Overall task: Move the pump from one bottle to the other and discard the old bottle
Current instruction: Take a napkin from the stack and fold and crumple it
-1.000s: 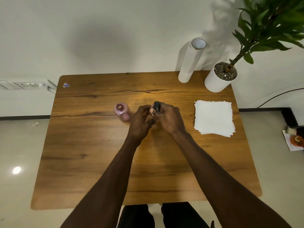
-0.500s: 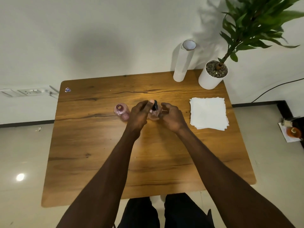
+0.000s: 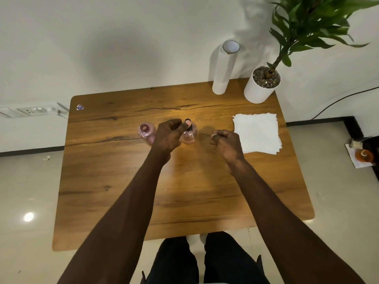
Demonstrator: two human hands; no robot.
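Two small pink clear bottles stand upright on the wooden table. The left bottle has an open neck with no pump. The right bottle carries the black pump on its neck. My left hand sits between the two bottles, with its fingertips pinching the pump's top. My right hand hovers to the right of that bottle, apart from it, fingers loosely curled and holding nothing.
A stack of white paper napkins lies right of my right hand. A white roll and a white plant pot stand at the table's back right. Small items sit on the floor at the far right.
My right hand has let go of the pump bottle and drawn back to the right. My left hand stays at the pump. The camera has tilted, so the table sits lower in view.
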